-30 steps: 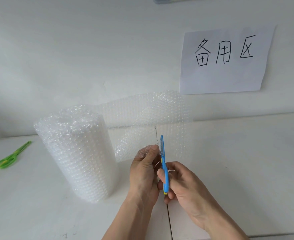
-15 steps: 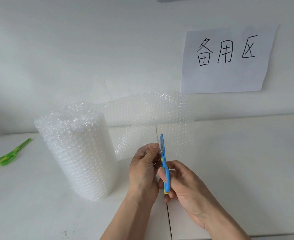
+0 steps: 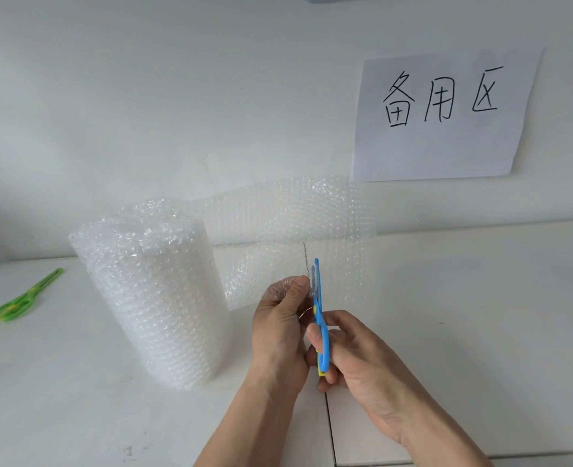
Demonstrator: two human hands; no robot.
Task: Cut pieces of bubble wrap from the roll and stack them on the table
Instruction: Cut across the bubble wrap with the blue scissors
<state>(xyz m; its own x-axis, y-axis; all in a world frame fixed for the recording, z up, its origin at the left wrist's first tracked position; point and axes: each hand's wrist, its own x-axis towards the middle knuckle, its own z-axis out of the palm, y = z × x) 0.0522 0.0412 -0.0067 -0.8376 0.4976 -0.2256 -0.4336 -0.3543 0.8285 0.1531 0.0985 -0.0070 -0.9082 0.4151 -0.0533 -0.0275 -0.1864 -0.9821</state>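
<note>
Upright on the white table (image 3: 480, 298), the bubble wrap roll (image 3: 150, 294) trails a clear sheet (image 3: 298, 230) rightward, its lower edge hard to trace. Left hand (image 3: 280, 326) pinches the sheet's near edge between thumb and fingers; right hand (image 3: 352, 362) grips blue scissors (image 3: 319, 318), blades partly veiled by wrap. Green scissors (image 3: 25, 296) lie far left.

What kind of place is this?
Probably a workbench or packing station: a white table against a bare wall, a bubble wrap roll, spare green scissors, and a handwritten paper sign taped up.
</note>
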